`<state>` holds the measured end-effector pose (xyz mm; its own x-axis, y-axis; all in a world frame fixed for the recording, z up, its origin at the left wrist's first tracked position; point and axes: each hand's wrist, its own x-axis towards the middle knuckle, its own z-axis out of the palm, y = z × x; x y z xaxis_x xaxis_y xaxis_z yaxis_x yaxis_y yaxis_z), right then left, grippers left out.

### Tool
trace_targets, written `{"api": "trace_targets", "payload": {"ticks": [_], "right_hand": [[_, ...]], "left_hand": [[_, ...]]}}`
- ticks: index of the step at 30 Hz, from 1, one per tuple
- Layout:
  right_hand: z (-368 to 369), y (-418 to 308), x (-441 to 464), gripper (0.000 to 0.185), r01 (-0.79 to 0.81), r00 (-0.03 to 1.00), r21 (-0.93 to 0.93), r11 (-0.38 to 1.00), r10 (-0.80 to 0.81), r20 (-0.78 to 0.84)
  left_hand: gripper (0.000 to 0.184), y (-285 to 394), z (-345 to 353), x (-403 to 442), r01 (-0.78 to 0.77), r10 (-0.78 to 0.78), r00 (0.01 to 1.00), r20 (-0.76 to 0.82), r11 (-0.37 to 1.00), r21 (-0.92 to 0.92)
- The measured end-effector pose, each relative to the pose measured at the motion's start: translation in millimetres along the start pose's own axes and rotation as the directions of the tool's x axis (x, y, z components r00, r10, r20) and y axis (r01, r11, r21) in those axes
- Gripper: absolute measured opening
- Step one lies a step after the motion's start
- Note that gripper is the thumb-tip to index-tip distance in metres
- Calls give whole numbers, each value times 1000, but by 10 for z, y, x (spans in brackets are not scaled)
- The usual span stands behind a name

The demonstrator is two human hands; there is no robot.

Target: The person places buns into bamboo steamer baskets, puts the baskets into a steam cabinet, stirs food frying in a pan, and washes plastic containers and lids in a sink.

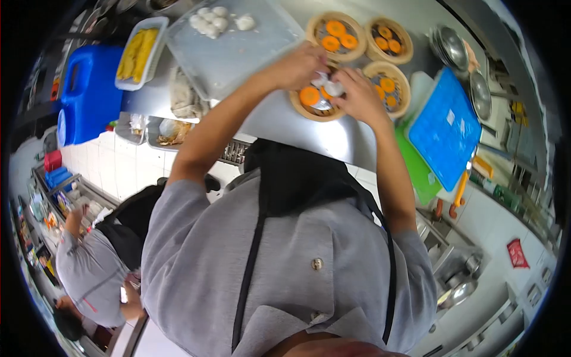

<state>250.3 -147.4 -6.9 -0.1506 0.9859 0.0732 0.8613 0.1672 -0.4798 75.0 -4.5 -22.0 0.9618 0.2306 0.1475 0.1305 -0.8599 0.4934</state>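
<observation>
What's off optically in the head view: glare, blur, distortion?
Head view: fisheye bowing, black vignetted corners; washed-out glare on the steel counter; left hand and right hand look slightly motion-blurred, detail on the white piece between them lost.

I'm working in what looks like a commercial kitchen: my shiny stainless-steel counter [267,122] carries round bamboo steamers [308,33] holding round orange slices [336,28], silvery metal bowls [455,47] sit alongside, and a co-worker [95,276] in a grey shirt and black apron [128,232] is nearby.
</observation>
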Motion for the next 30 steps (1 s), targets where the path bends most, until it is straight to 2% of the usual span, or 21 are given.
{"api": "trace_targets", "payload": {"ticks": [2,3,5,6,7,9,11,12,13,14,16,17,18,19,20,21,22,24,28,30], "right_hand": [[-35,13,36,37,-36,999,157,987,39,-19],[-92,-39,122,37,-18,1000,154,988,21,-17],[-293,-152,284,36,-189,975,196,962,208,-83],[-312,-167,356,36,-199,973,187,962,217,-82],[-293,-149,467,36,-186,965,215,959,219,-145],[-256,-162,615,34,-149,953,237,960,203,-225],[-252,-200,647,33,-166,945,210,964,216,-245],[-258,-191,652,33,-125,959,167,978,162,-231],[-264,-193,632,33,-79,971,130,988,105,-216],[-258,-239,575,33,-105,966,130,986,132,-221],[-240,-386,438,34,-209,965,276,938,244,-99],[-224,-468,356,36,-214,962,462,861,268,-55],[-239,-532,277,36,-219,961,464,858,273,-52],[-267,-589,219,37,-156,980,465,871,196,-38],[-284,-631,162,38,-93,993,468,879,119,-26],[-292,-643,107,35,-72,993,485,872,108,-47],[-271,-621,67,35,-73,993,484,872,111,-49],[-213,-590,-32,33,-58,987,598,800,136,-86],[-127,-623,-85,26,-55,981,669,741,167,-103],[-43,-636,-132,25,-202,955,730,653,295,0]], "left_hand": [[32,-67,43,-95,-7,-21,990,-136,980,-201],[32,-180,13,-151,-45,-14,967,-253,973,-225],[34,-757,-12,-292,169,-180,898,-402,984,-64],[36,-881,-148,-305,445,-380,820,-427,893,59],[37,-982,-289,-325,680,-547,692,-471,714,169],[41,-1250,-263,-372,770,-646,633,-428,584,257],[42,-1586,-144,-388,724,-644,686,-340,652,225],[42,-1497,-125,-350,701,-628,708,-323,680,216],[42,-1304,-186,-371,602,-557,780,-286,792,100],[42,-1088,-256,-439,493,-481,838,-256,870,-20],[37,-487,-317,-460,182,-270,933,-240,925,-333],[47,-254,-287,-459,80,-167,954,-248,942,-327],[58,-78,-262,-454,-20,-66,964,-256,948,-319],[58,39,-263,-438,-17,-68,965,-253,948,-319],[71,138,-269,-422,108,-174,983,-56,799,-592],[85,192,-264,-399,257,-212,964,162,569,-781],[85,201,-236,-367,256,-210,964,163,569,-781],[101,219,-178,-304,107,-49,994,95,401,-910],[99,287,-273,-232,164,-59,986,153,355,-920],[97,342,-358,-226,273,-53,960,276,407,-871]]}}
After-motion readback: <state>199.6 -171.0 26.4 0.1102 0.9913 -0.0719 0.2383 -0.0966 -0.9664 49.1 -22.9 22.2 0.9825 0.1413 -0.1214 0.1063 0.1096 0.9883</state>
